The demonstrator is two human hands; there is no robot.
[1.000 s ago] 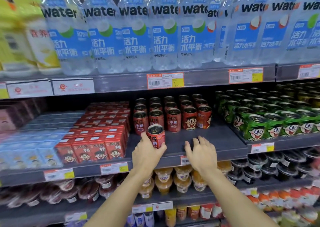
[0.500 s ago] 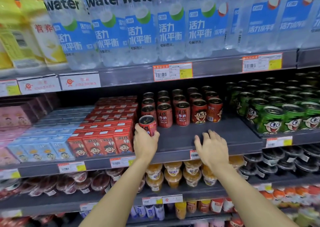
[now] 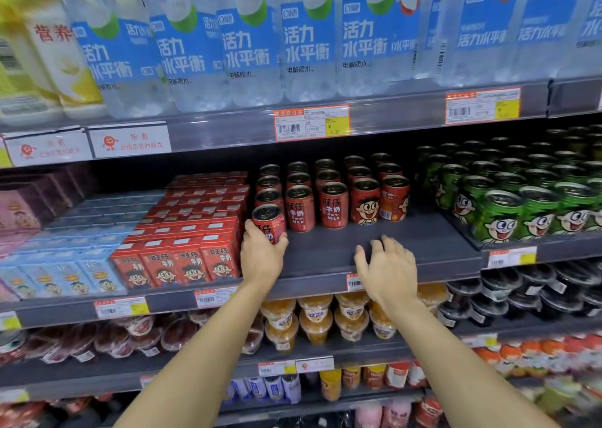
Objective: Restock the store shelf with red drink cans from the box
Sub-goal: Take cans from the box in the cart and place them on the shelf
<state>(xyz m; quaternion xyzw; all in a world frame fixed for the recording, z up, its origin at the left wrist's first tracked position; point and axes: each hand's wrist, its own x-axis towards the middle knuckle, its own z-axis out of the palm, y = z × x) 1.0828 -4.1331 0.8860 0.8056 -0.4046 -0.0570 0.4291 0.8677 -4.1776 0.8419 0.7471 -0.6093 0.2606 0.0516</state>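
My left hand (image 3: 262,258) grips a red drink can (image 3: 268,222) and holds it upright on the dark shelf (image 3: 423,248), at the front of the leftmost can column. Several more red cans (image 3: 332,196) stand in rows right behind it. My right hand (image 3: 387,271) hovers over the bare front part of the shelf with fingers spread and nothing in it. The box is out of sight.
Red milk cartons (image 3: 182,258) flank the cans on the left, green cans (image 3: 521,199) on the right. Water bottles (image 3: 254,46) fill the shelf above. Fruit cups (image 3: 316,320) and black bowls (image 3: 521,290) sit below. Price tags (image 3: 311,122) line the shelf edges.
My left hand pushed the red can back and left, up to the front of the left can column. My right hand stayed above the shelf front. The camera moved closer.
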